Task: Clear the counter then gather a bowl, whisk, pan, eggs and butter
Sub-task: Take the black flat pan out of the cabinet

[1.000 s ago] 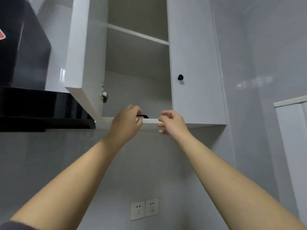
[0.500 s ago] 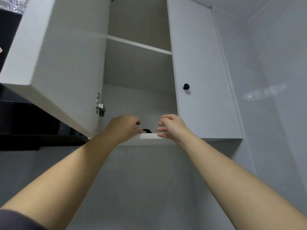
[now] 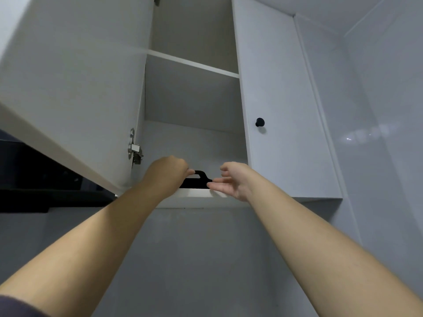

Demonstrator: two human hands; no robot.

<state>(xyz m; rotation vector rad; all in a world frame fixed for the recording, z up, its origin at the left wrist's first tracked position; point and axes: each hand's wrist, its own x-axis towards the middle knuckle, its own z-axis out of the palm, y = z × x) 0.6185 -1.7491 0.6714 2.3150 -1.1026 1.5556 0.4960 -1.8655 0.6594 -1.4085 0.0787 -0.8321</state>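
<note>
I am looking up into an open white wall cabinet point(image 3: 194, 143). On its bottom shelf, at the front lip, lies a flat black object with a slotted handle point(image 3: 199, 180); only this end shows and the rest is hidden by the shelf edge. My left hand point(image 3: 168, 173) reaches over the lip, its fingers curled onto the left end of the black handle. Just right of the handle is my right hand point(image 3: 233, 179), palm turned inward and fingers loosely spread, their tips at the handle's right end. No bowl, whisk, eggs or butter is in view.
The cabinet's left door point(image 3: 75, 83) swings out overhead, hinge point(image 3: 135, 148) near my left hand. The right door point(image 3: 281, 110) is shut, with a black knob point(image 3: 260, 122). A dark range hood point(image 3: 41, 179) sits at left. An upper shelf point(image 3: 192, 64) shows nothing on it.
My view has tilted further up and closer to the cabinet. More of the black handle shows above the shelf lip. My right hand has opened beside it; my left stays on it.
</note>
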